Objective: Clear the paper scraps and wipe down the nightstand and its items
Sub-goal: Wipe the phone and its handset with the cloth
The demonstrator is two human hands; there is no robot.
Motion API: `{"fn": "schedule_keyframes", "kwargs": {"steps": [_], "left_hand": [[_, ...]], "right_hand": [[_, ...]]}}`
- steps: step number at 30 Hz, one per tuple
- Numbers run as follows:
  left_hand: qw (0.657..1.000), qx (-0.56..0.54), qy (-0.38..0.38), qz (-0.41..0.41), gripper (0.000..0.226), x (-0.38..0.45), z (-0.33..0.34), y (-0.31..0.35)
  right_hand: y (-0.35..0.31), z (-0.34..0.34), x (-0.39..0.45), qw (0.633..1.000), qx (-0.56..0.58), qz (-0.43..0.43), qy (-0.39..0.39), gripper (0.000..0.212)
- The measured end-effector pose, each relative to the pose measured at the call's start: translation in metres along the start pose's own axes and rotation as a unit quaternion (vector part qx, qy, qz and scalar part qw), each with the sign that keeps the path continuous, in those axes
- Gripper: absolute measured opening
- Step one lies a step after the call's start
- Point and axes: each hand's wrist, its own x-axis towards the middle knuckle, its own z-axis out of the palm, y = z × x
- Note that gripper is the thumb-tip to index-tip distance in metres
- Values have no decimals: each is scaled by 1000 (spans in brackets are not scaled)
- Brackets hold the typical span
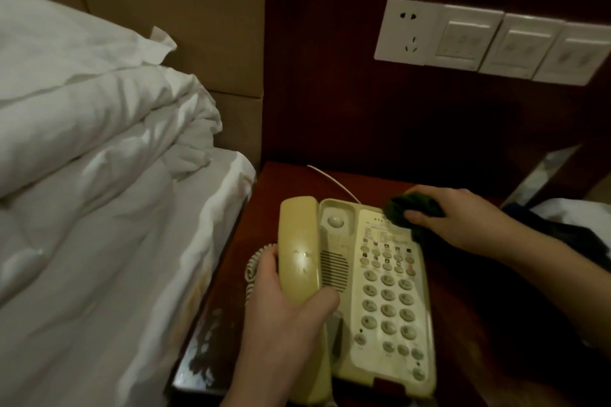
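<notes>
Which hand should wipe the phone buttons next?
The right hand: it already grips the dark cloth at the telephone's top corner. The left hand is busy holding the handset.

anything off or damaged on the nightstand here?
Yes. The nightstand's near-left edge looks worn, with pale scuffed patches in the finish. The phone sits intact; left hand grips the handset, right hand presses a dark cloth on it.

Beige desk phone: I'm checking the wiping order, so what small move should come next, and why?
Probably drag the dark green cloth, bunched in the right hand, down across the keypad. It sits at the beige desk phone's top right corner, while the left hand steadies the handset.
</notes>
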Motion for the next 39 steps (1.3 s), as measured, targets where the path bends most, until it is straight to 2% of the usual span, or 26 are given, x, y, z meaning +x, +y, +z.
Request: {"fn": "schedule_keyframes", "kwargs": {"steps": [5,11,14,23,29,34,39], "left_hand": [[999,34,-21,20,55,0,0,-2],[998,29,-50,27,54,1,-1,-2],[998,-9,-63,20,52,0,-2,3],[994,-38,-100,21,59,-2,-1,6],[994,-58,-90,17,68,1,-1,1],[995,-64,-70,10,54,2,1,1],[997,-51,-61,9,57,3,1,-2]], "right_hand": [[-10,7,2,999,-11,-18,28,34],[-45,30,20,993,54,-88,63,32],[-43,32,21,992,71,-86,58,31],[-5,23,-19,995,-8,-22,99,38],[-15,27,-11,993,8,-68,101,38],[-42,37,3,987,45,-106,113,37],[-35,30,-4,987,17,-110,112,38]]}}
